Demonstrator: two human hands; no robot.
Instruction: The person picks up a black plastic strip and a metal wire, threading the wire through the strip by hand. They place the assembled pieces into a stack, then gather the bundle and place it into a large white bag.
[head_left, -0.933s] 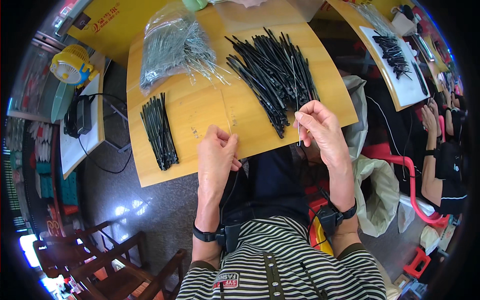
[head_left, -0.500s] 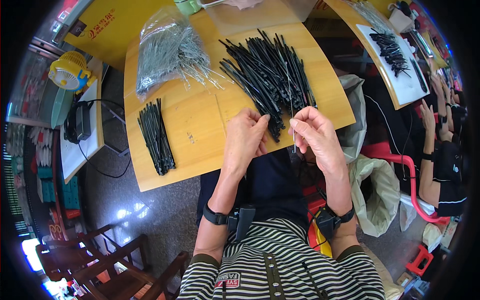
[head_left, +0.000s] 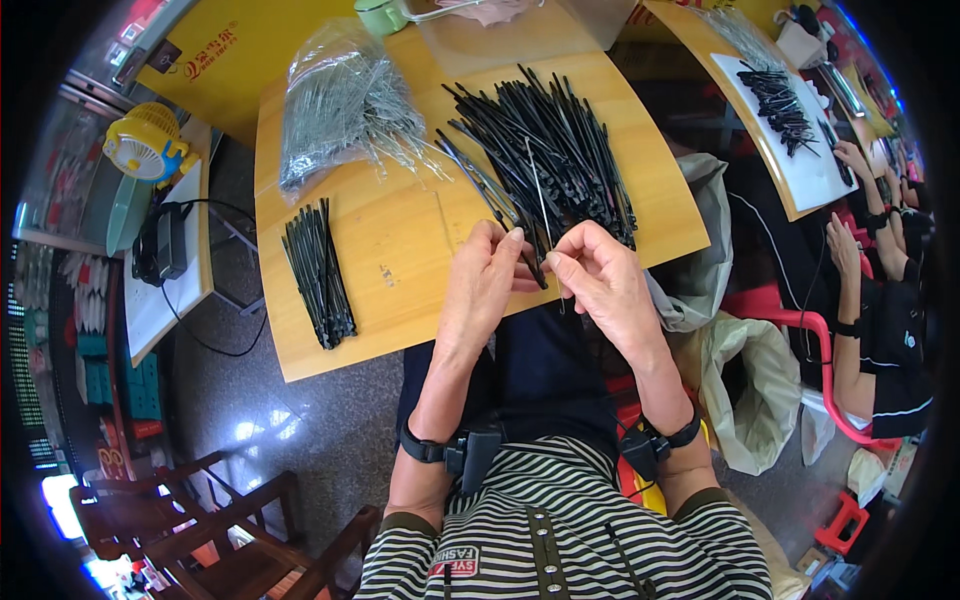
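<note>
My left hand [head_left: 486, 270] is closed, thumb against fingers, on a thin black stick [head_left: 470, 168] that slants up and left along the pile's near side. In a pinch, my right hand [head_left: 602, 280] holds a slender silver wire rod [head_left: 537, 180]; its long end points away over the pile, and a short end shows below the fingers. The two hands are close together at the table's near edge. Beyond them lies a large loose pile of black sticks [head_left: 560, 140] with thicker near ends. A smaller, neater bundle of black sticks [head_left: 318, 275] lies at the left.
A clear plastic bag [head_left: 345, 110] of silver wire rods lies open on the wooden table [head_left: 400, 225]. Pale sacks [head_left: 750, 400] stand right of my legs. A yellow fan [head_left: 145, 145] stands on a side table. At the right, people's hands are beside another table [head_left: 815, 185].
My right hand has moved left, bringing the wire rod toward my left hand. A black stick now stands out from the pile's left side, reaching to my left hand.
</note>
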